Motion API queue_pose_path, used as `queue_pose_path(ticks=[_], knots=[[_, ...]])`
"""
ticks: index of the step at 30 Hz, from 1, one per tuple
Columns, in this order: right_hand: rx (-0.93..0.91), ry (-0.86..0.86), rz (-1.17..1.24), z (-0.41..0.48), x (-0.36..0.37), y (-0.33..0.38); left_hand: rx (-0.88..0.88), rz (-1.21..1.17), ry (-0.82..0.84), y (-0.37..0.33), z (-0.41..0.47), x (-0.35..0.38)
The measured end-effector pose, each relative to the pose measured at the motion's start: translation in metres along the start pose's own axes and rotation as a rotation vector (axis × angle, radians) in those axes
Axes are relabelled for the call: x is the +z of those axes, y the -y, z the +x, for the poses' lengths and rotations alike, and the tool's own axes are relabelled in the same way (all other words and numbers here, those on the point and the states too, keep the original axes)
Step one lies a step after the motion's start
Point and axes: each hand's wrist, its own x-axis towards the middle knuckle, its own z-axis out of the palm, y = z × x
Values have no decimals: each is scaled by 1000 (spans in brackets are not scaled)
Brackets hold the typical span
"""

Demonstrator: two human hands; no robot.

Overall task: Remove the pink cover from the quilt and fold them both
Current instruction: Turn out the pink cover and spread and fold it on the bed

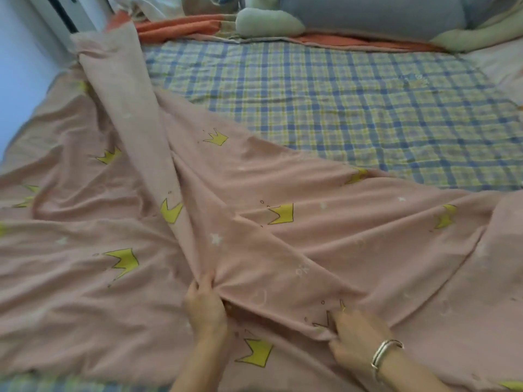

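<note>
1. The left hand pinches a bunch of the pink cover. Its fingers are curled tight round the cloth.
2. The right hand holds a fold of the cover too, with its fingers tucked into the cloth.
3. Both hands are near the front edge of the bed, a little apart from each other.
4. A band sits on the right wrist.
5. The cover has yellow crowns and small white stars on it. It lies crumpled over the front and left parts of the bed.
6. One long strip of the cover runs up to the back left corner, plain side up.
7. A plaid cloth in blue and yellow lies flat on the back right part of the bed. The cover lies over its near side.
8. An orange cloth runs along the back edge.
9. A grey pillow and a pale green cushion lie at the back edge, over the orange cloth.
</note>
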Motion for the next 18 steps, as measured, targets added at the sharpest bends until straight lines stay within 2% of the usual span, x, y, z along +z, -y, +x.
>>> queue_pose_path(ticks=[1,2,4,6,10,13,15,18], knots=[[-2,12,45,4,-1,14,-89,81,-11,13,5,-12],[-72,-79,49,10,0,31,-162,126,16,21,11,-20],[-120,-166,103,25,3,65,-257,177,148,21,19,-26],[-113,-138,105,44,0,97,-228,225,273,10,22,-25],[-12,-101,225,72,-10,128,-100,276,401,-5,25,-31],[47,-111,436,83,-16,123,-128,324,463,-4,29,-38],[130,-183,469,89,-21,118,-116,397,503,1,32,-42],[268,-152,510,103,-26,103,-110,455,501,8,37,-45]])
